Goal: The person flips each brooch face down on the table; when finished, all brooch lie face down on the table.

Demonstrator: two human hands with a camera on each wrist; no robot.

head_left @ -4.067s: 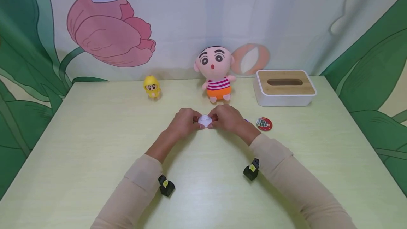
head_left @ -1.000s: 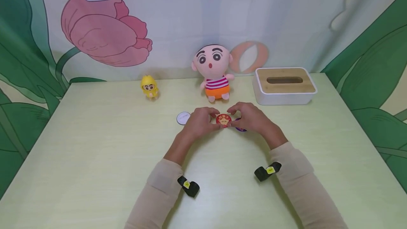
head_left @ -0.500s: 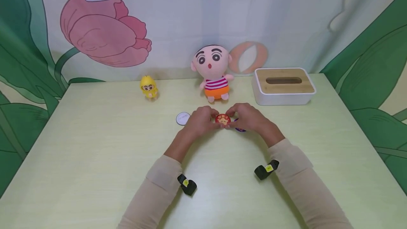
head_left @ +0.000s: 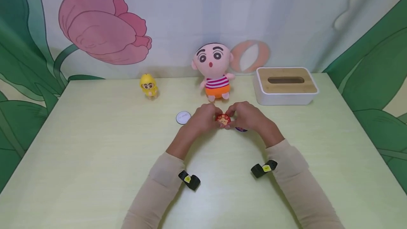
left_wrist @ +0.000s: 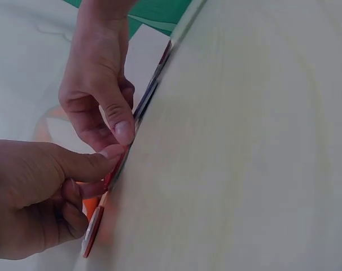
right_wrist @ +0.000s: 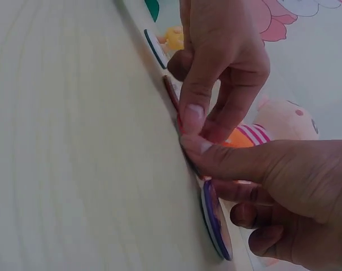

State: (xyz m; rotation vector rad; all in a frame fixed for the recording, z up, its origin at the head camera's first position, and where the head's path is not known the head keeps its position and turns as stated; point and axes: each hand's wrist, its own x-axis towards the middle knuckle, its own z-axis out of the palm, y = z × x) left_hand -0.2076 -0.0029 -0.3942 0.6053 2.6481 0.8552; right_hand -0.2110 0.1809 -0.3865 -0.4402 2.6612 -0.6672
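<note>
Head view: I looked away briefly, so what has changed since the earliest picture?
The left hand and right hand moved to the right. Both hands let go of the pale disc and now grip the red badge. A white disc now shows left of them; whether it is the same one, I cannot tell. The plush doll, yellow figurine and tissue box stayed put.

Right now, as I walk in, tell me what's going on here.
A person's left hand and right hand pinch a red disc between them. A white disc lies to the left, a purple-rimmed disc close by the right hand. Farther back are a plush doll, a yellow figurine and a slotted box.
</note>
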